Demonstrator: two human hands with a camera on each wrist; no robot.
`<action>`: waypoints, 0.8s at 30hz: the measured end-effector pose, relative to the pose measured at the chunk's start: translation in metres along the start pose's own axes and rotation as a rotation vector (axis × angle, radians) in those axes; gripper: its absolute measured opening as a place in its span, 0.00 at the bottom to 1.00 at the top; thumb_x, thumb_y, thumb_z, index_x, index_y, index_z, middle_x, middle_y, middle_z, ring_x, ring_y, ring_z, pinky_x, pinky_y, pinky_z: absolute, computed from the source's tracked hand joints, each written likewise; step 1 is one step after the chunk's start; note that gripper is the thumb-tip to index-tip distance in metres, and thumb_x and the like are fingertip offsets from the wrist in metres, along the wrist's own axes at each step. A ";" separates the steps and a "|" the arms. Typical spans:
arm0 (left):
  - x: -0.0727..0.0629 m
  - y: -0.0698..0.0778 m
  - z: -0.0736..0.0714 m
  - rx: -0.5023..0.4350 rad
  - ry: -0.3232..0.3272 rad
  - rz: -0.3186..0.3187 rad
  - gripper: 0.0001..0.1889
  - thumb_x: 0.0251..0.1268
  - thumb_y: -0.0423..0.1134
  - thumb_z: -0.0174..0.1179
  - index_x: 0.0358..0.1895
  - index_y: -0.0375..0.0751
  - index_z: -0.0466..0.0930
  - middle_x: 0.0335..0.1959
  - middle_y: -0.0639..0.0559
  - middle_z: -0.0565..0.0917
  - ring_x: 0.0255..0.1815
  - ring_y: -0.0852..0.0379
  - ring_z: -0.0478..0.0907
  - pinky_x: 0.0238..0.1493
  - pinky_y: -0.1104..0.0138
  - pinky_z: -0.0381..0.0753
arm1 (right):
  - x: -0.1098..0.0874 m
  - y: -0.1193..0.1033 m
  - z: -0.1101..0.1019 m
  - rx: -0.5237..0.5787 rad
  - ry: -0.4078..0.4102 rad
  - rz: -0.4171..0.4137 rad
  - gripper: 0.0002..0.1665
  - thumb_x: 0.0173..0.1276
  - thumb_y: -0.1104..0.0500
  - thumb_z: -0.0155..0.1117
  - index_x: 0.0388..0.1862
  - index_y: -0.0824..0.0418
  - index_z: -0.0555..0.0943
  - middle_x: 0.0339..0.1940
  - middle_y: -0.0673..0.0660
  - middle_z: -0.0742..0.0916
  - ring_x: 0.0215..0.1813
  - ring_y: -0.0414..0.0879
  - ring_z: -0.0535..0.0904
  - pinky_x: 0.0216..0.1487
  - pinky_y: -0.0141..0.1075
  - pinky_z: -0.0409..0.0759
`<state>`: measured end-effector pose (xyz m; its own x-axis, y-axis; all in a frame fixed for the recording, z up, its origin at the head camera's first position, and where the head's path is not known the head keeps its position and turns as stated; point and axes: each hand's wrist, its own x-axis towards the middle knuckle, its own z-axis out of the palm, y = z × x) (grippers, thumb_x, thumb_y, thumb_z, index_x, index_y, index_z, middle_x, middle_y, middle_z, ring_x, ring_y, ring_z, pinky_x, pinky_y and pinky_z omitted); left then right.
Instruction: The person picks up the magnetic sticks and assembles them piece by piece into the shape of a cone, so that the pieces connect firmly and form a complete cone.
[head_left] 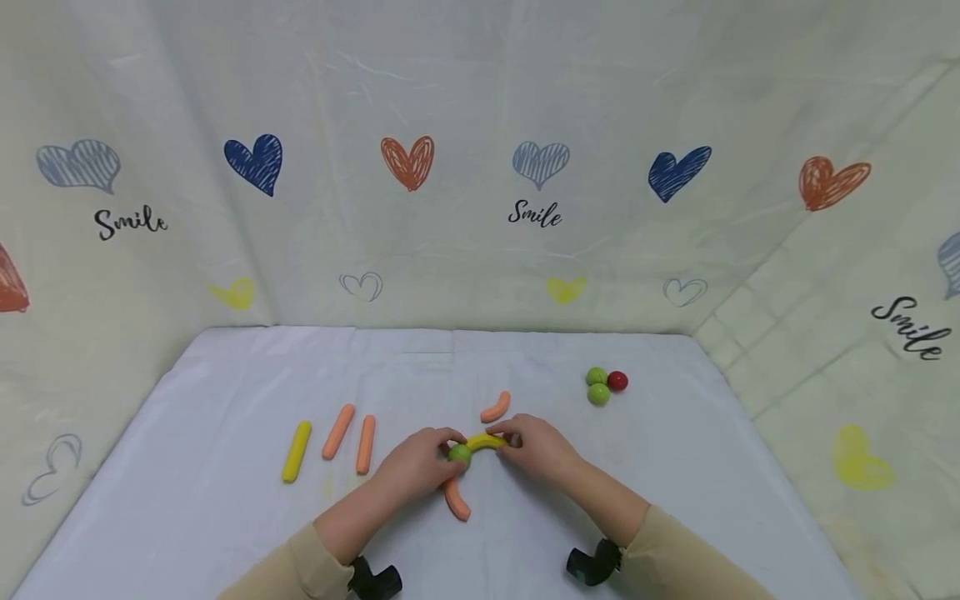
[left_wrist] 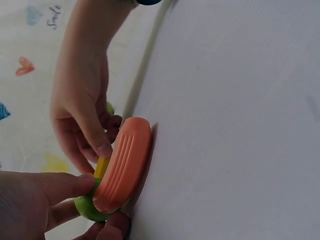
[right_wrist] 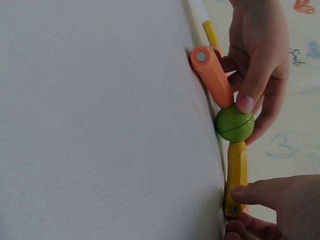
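Observation:
My left hand (head_left: 422,460) pinches a green ball (right_wrist: 235,124) between thumb and fingers, low over the white table. With its thumb and fingers, my right hand (head_left: 542,450) holds a curved yellow bar (right_wrist: 237,165) by its far end. The bar's other end meets the ball. A curved orange bar (left_wrist: 125,165) joins the ball on the opposite side and points toward me in the head view. Its free end carries a small silvery disc (right_wrist: 201,56), seen in the right wrist view.
Beyond the hands lies another curved orange bar (head_left: 496,407). To the left are two straight orange bars (head_left: 338,432) and a straight yellow bar (head_left: 296,452). At the back right, two green balls (head_left: 598,394) and a red ball (head_left: 618,381) sit together. A printed cloth (head_left: 465,242) hangs behind.

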<state>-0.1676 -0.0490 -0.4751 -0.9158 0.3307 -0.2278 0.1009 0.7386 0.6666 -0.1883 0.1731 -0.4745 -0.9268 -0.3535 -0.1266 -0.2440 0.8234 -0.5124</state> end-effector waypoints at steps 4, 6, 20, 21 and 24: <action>-0.007 0.001 0.000 -0.006 0.018 -0.027 0.18 0.62 0.49 0.68 0.54 0.54 0.82 0.38 0.56 0.80 0.37 0.57 0.75 0.39 0.58 0.75 | 0.003 -0.003 0.000 0.004 -0.003 -0.034 0.16 0.65 0.58 0.71 0.52 0.51 0.87 0.34 0.45 0.82 0.33 0.40 0.73 0.35 0.35 0.74; -0.010 0.002 0.000 0.002 0.024 -0.043 0.18 0.62 0.50 0.68 0.54 0.54 0.82 0.38 0.56 0.79 0.36 0.57 0.75 0.38 0.59 0.75 | 0.004 -0.004 0.001 0.004 -0.010 -0.043 0.15 0.65 0.58 0.71 0.51 0.51 0.87 0.34 0.44 0.82 0.33 0.40 0.73 0.35 0.35 0.74; -0.026 0.004 0.008 0.043 0.051 -0.077 0.17 0.59 0.54 0.69 0.46 0.51 0.79 0.26 0.57 0.75 0.23 0.57 0.71 0.24 0.63 0.68 | 0.012 -0.009 0.003 -0.008 -0.063 -0.132 0.15 0.66 0.59 0.70 0.51 0.49 0.87 0.44 0.43 0.86 0.35 0.39 0.73 0.38 0.35 0.74; -0.026 0.004 0.009 0.047 0.050 -0.075 0.17 0.59 0.54 0.69 0.45 0.51 0.78 0.25 0.57 0.75 0.23 0.58 0.71 0.24 0.64 0.68 | 0.012 -0.009 0.003 -0.008 -0.065 -0.143 0.14 0.66 0.59 0.70 0.51 0.49 0.87 0.45 0.44 0.86 0.35 0.38 0.73 0.38 0.35 0.74; -0.027 0.004 0.012 0.066 0.050 -0.071 0.17 0.59 0.55 0.69 0.44 0.51 0.77 0.24 0.57 0.75 0.21 0.58 0.70 0.23 0.64 0.67 | 0.014 -0.009 0.004 -0.010 -0.069 -0.168 0.14 0.66 0.59 0.70 0.50 0.48 0.88 0.45 0.44 0.86 0.34 0.38 0.73 0.38 0.35 0.74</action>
<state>-0.1376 -0.0482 -0.4751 -0.9397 0.2477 -0.2359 0.0590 0.7967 0.6015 -0.1982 0.1589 -0.4751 -0.8513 -0.5154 -0.0984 -0.3964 0.7545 -0.5230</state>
